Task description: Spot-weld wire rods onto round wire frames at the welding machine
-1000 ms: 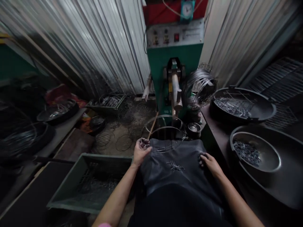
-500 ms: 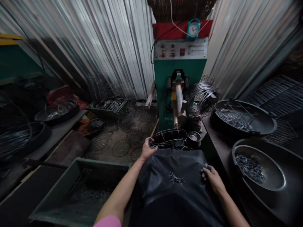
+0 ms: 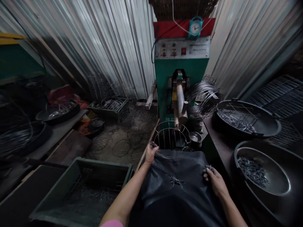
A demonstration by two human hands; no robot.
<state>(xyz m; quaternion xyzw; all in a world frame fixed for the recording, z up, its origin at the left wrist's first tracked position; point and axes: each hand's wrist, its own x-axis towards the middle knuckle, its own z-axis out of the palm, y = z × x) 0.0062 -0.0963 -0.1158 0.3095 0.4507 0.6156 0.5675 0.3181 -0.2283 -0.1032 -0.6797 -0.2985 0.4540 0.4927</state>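
Note:
My left hand (image 3: 151,152) grips the near rim of a round wire basket frame (image 3: 170,138), which is tilted up in front of the green machine (image 3: 181,78). My right hand (image 3: 214,179) rests on the dark cloth (image 3: 180,186) over my lap, its fingers curled on a few short wire pieces at the cloth's right edge. A small bunch of short wire pieces (image 3: 175,180) lies on the middle of the cloth. The machine's wooden-looking arm (image 3: 180,101) hangs just above the frame.
A green plastic crate (image 3: 82,189) sits at my lower left. At right stand dark basins (image 3: 261,167) of short wire pieces, another pan (image 3: 246,118) behind them, and a coil of wire (image 3: 203,96). Wire rings lie on the floor (image 3: 120,146). A small metal bowl (image 3: 195,137) sits by the machine.
My left hand has tipped the wire frame up from lying flat to standing under the machine's arm. The view rose a little. My right hand stays on the cloth's right edge.

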